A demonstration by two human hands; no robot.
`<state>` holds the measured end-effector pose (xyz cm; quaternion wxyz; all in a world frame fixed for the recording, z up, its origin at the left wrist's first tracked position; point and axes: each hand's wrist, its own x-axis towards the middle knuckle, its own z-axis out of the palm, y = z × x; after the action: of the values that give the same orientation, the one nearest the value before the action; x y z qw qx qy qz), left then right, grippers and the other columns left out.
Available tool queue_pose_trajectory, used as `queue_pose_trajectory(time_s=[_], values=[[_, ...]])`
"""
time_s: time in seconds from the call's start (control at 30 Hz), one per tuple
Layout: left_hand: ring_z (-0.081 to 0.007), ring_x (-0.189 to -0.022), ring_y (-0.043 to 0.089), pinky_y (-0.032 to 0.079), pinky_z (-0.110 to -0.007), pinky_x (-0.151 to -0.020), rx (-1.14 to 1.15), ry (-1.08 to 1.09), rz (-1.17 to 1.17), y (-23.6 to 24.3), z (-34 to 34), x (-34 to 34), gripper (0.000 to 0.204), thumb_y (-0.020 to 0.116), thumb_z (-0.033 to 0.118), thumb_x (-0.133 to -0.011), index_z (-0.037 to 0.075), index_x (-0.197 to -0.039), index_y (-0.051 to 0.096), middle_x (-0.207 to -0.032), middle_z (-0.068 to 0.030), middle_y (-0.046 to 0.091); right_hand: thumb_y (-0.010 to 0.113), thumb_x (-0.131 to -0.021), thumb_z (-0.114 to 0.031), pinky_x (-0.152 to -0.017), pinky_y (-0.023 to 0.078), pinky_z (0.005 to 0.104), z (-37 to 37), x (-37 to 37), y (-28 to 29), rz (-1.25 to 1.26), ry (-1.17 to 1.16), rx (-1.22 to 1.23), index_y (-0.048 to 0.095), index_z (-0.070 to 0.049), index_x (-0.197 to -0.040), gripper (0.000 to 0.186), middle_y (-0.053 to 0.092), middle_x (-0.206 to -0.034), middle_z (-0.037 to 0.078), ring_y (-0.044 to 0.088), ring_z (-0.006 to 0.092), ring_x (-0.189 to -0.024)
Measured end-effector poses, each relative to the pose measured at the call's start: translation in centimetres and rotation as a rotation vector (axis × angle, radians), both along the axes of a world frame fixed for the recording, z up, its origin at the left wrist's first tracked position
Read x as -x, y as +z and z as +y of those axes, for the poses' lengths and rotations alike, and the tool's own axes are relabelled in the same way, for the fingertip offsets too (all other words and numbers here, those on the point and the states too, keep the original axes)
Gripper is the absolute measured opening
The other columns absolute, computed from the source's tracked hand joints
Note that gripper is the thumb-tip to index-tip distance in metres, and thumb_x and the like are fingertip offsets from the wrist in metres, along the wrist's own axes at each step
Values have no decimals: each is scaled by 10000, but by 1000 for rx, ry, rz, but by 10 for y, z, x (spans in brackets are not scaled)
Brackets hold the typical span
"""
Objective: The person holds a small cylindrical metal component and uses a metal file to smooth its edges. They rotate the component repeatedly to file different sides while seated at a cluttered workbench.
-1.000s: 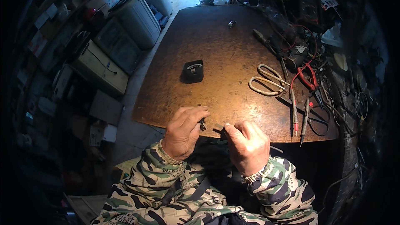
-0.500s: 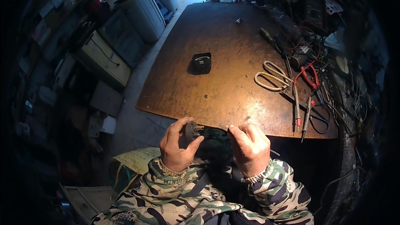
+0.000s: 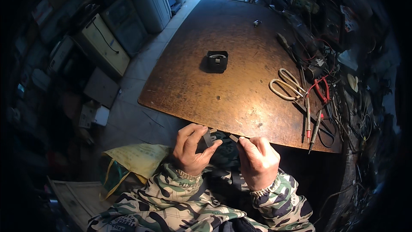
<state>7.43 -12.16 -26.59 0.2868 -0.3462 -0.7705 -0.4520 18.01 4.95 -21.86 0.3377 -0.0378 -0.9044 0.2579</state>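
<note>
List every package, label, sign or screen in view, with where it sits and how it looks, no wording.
Small white and tan cardboard box: on the floor left of the brown wooden table, boxy.
Flat grey cardboard carton: floor just above that box, squarish.
Yellow-green printed sack: floor beside the left hand, crumpled.
No screen or sign can be made out.

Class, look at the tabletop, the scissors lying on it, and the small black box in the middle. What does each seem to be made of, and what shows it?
Tabletop: probably wood or board, brown, worn, with scuffs and a dull sheen.
Scissors: pale handle loops, likely plastic or coated metal; the blades are too hard to see to judge.
Small black box: likely moulded plastic, matte black with squared edges.
</note>
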Motion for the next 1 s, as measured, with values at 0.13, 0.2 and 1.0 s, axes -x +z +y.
queue_pose_trajectory(time_s=[0.13,0.2,1.0], values=[[-287,-1023,720,621,-379,-848,-7,-40,26,-5,2,5,729,1053,128,-682,47,-1314,701,-1225,-139,690,790,-824,11,-604,582,410,3,1,7,-27,19,-28,758,-60,-1198,381,672,-906,110,698,311,-735],[-279,-1019,726,634,-364,-840,-4,-61,26,-7,3,6,737,1053,131,-689,45,-1332,703,-1233,-141,688,775,-817,9,-598,580,412,8,3,14,-67,76,-46,753,-62,-1226,416,677,-915,110,698,311,-739],[-282,-1045,724,660,-354,-840,101,-236,1,-7,-18,12,827,980,2,-771,77,-1508,613,-1345,-163,592,774,-812,-119,-574,577,363,54,72,72,-357,583,-390,791,-49,-1132,328,668,-919,54,684,220,-793]])
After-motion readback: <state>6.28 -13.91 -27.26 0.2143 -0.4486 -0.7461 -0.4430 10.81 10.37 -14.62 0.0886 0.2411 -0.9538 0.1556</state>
